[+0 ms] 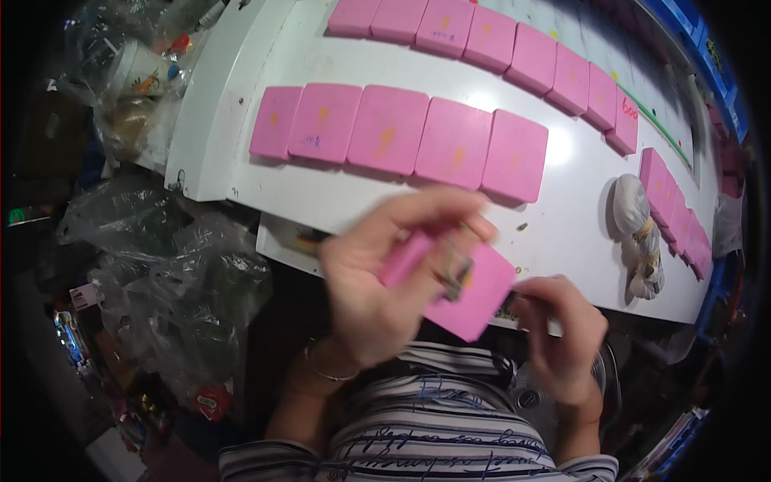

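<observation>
Just in front of my body, my left hand is closed on a pink block, flat and round-cornered, which is tilted over the table's near edge. A small, dark greenish thing, blurred, shows by the thumb against the block's face; its kind is unclear. Close to the block's right corner, my right hand has its fingers curled and pinched together. What they hold, if anything, is too small to make out. Beyond my hands, several similar pink blocks lie side by side in a row.
Another row of pink blocks runs along the far side of the white table, and more pink blocks line its right end. A knotted whitish bag lies near them. Clear plastic bags crowd the left.
</observation>
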A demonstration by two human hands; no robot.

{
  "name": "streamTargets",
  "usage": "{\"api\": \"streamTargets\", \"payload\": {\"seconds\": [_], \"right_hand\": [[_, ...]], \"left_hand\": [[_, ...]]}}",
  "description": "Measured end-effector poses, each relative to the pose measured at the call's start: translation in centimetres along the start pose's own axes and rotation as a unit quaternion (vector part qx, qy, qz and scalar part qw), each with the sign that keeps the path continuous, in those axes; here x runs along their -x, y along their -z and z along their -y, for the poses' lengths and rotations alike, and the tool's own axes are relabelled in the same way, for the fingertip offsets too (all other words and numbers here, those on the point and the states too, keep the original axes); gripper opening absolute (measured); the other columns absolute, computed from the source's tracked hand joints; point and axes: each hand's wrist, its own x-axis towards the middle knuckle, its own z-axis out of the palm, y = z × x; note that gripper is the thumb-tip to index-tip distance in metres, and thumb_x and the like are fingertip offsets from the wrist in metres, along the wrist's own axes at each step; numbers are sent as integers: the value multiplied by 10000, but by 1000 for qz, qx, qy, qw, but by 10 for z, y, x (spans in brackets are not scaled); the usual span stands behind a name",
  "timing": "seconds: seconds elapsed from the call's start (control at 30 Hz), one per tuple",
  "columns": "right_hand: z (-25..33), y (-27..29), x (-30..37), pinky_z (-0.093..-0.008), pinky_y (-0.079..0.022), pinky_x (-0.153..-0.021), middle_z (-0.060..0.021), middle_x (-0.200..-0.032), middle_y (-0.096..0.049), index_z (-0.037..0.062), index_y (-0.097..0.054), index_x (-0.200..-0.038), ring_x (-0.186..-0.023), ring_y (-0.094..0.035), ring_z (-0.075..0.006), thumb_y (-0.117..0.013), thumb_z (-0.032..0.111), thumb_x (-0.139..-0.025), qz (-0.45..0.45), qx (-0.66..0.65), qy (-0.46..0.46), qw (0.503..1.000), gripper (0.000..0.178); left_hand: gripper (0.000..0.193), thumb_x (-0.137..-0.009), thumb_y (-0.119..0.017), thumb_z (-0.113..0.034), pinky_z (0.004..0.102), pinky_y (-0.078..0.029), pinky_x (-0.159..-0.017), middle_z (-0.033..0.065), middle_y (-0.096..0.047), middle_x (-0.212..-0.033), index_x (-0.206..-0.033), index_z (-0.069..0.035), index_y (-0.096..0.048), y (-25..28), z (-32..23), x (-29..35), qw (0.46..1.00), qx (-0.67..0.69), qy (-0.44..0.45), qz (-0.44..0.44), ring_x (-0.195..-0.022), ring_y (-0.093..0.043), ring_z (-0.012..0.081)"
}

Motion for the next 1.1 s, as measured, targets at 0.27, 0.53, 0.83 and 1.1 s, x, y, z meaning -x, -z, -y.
{"api": "streamTargets", "payload": {"seconds": [0.27,0.53,0.83,1.1], "right_hand": [[-11,-74,-17,-308,-484,-508,-104,-730,-531,-35,-533,-860,-665,-593,-232,-556,38,-653,206,184,153,949,220],[-19,-115,-25,-395,-500,-528,-152,-710,-608,17,-603,-819,-641,-620,-304,-506,56,-755,222,89,108,965,122],[-47,-121,-7,-375,-477,-746,-167,-1002,-601,52,-510,-1132,-949,-581,-323,-446,179,-865,248,-131,16,960,302],[-11,-50,-4,-336,-477,-562,-124,-770,-586,46,-564,-999,-679,-595,-281,-590,77,-776,128,-10,55,990,227]], "left_hand": [[170,-851,-573,-32,209,-469,-648,111,-631,-837,-997,55,-574,48,-1,-1,988,-6,-99,-122,-714,-581,97],[149,-843,-566,7,247,-486,-751,142,-636,-885,-973,79,-571,45,-2,9,989,-25,-126,-73,-814,-613,146],[153,-860,-574,-106,375,-496,-731,156,-614,-809,-955,8,-542,22,-7,8,991,99,-93,-15,-771,-598,231],[128,-869,-554,-105,388,-486,-737,156,-614,-795,-940,1,-540,6,-18,4,985,140,-93,39,-771,-594,242]]}}
